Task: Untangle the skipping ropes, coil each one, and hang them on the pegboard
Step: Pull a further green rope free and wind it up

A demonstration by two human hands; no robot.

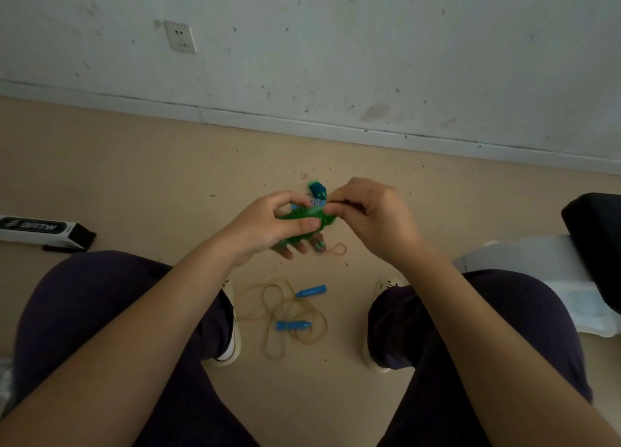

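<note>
Open floor (134, 178) ahead, out to wall (336, 43). Between shoes (232, 339): tan rope (285, 312) with blue handles (311, 292), loose, blocking straight drop. Box (40, 230) far left. Black object (594, 245) and white sheet (537, 265) crowding right. Knees (100, 295) boxing in both sides.

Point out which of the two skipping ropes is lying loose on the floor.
The tan rope with two blue handles, sprawled between the shoes. The green rope is bunched up off the floor in both hands.
</note>
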